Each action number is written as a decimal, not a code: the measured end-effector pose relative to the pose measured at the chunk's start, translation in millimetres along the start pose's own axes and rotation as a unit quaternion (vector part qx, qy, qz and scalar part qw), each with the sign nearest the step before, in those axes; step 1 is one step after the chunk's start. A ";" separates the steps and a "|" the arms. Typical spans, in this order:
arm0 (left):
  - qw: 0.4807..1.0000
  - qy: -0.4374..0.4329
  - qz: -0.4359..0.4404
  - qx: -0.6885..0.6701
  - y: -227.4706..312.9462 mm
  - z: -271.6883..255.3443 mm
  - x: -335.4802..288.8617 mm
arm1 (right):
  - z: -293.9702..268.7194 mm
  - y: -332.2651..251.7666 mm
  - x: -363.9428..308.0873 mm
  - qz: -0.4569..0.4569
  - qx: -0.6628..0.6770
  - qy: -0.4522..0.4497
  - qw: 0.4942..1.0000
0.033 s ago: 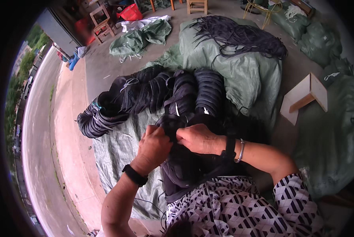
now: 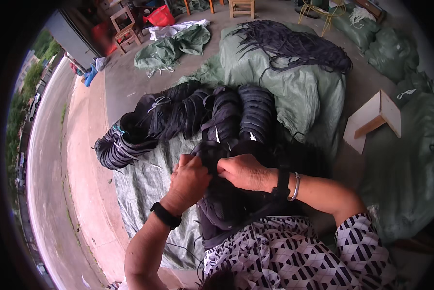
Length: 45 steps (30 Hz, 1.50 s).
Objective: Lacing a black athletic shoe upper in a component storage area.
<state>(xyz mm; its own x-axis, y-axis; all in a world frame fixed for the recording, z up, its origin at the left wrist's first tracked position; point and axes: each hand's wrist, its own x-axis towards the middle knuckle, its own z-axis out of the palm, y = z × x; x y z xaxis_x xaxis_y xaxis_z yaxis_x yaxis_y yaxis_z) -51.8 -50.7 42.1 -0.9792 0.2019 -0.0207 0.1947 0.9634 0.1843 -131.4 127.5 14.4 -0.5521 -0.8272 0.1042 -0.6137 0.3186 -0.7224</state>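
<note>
My left hand point(image 2: 190, 180) is closed, its fingers curled and pinching the edge of a black shoe upper point(image 2: 223, 208) over my lap. Facing it from the other side, my right hand point(image 2: 245, 172) is also closed on the dark material, with a small gap between the two hands. The fingertips are partly hidden, and dark fabric blurs together beneath them. Just beyond my hands stand stacks of nested black shoe uppers point(image 2: 256, 112), some tied round with cord. Another bundle point(image 2: 122, 147) curves off to the left.
A green woven sheet point(image 2: 147, 203) lies under the stacks. Farther off, a heap of black straps point(image 2: 294, 46) rests on a green sack point(image 2: 294, 89). An angled wooden board piece point(image 2: 379, 113) is at right, near more green sacks point(image 2: 393, 50). A small wooden chair point(image 2: 124, 29) stands far left.
</note>
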 end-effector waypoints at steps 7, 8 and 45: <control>0.999 0.024 0.001 -0.047 0.4 2.4 -6.7 | 10.3 5.4 -12.2 0.003 -0.033 0.052 0.998; 0.998 0.033 0.006 -0.055 0.7 2.2 -6.7 | 14.3 3.6 -13.2 -0.006 -0.028 0.057 0.998; 0.626 -0.113 -0.265 -0.725 34.3 -0.6 -36.7 | -17.9 3.4 -42.8 0.046 0.004 -0.015 0.999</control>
<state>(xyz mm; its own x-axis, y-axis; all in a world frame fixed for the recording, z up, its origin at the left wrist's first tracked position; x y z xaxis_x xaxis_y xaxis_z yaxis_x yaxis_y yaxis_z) -9.3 -25.2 49.8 -0.8194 0.0998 -0.5644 -0.5707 -0.2344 0.7870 -120.0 172.2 19.6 -0.5879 -0.8088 0.0166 -0.5570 0.3898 -0.7334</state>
